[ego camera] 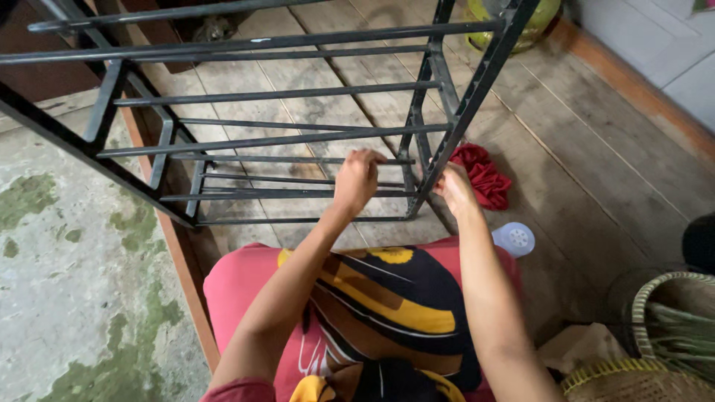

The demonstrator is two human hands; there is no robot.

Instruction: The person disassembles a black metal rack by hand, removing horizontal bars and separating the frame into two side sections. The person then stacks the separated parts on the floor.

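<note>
Floorboards (581, 149) of worn, grey-brown timber run away from the viewer, with visible seams and scuffed grain. To the left, past a reddish wooden edge strip (182, 260), lies a rough concrete surface (52, 283), pale and blotched with green growth.

Rack (298, 126): a large black metal frame of thin round bars and flat angled uprights, standing tilted on the floorboards directly ahead of the person. Several tiers of parallel rods cross between the side pieces; the finish is matt and dark.

Lap cloth (372, 305): smooth fabric, red with black and yellow curved shapes, covering the person's knees at the bottom centre.

Woven basket (655, 327), lower right, has a coiled straw-coloured rim with green stalks inside. A round green object (532, 22) sits at the top edge, partly hidden by the rack.

Red cloth (484, 175), crumpled, lies on the floorboards just beside the rack's right upright. A small pale blue round lid (514, 238) with tiny holes lies near it, beside the right forearm.

Left hand (357, 179): fingers curled down over a thin horizontal rod on a lower tier, closed around it. Right hand (454, 186): fingers pinched against the angled corner upright at its lower end; whether they wrap fully round it cannot be told.
</note>
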